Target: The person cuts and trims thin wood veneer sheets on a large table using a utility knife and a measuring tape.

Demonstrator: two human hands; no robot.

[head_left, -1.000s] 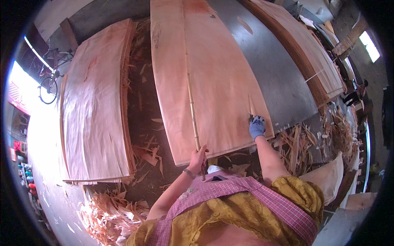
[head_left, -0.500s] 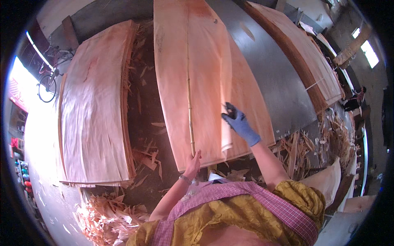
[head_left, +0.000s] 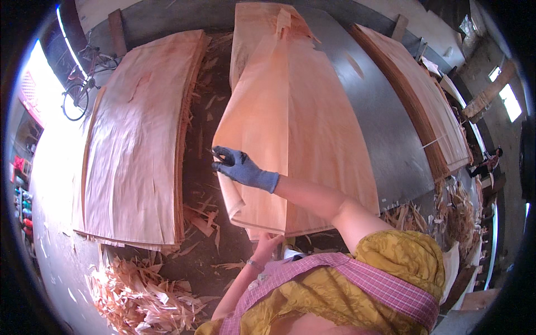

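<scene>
A large thin wood veneer sheet (head_left: pixel 324 123) lies in front of me, its left part folded up into a raised flap (head_left: pixel 251 123). At the flap's left edge, my right hand (head_left: pixel 243 168), in a blue glove with dark fingertips, is closed on the sheet. My bare left hand (head_left: pixel 266 247) is low at the sheet's near edge, fingers closed and partly hidden; what they hold does not show. The bamboo stick seen earlier is out of sight. At the far end the veneer is crumpled and torn (head_left: pixel 287 25).
Stacks of veneer stand at the left (head_left: pixel 139 139) and the right (head_left: pixel 410 95). A dark smooth tabletop (head_left: pixel 385 123) spans beside the sheet. Wood scraps (head_left: pixel 145 293) pile at lower left, with more shavings (head_left: pixel 460 212) at right. A bicycle (head_left: pixel 78 92) stands far left; another person (head_left: pixel 488 162) is far right.
My right hand has swept left, carrying the sheet's flap over where the bamboo stick showed. My left hand has dropped slightly nearer me. The stick is no longer visible.
</scene>
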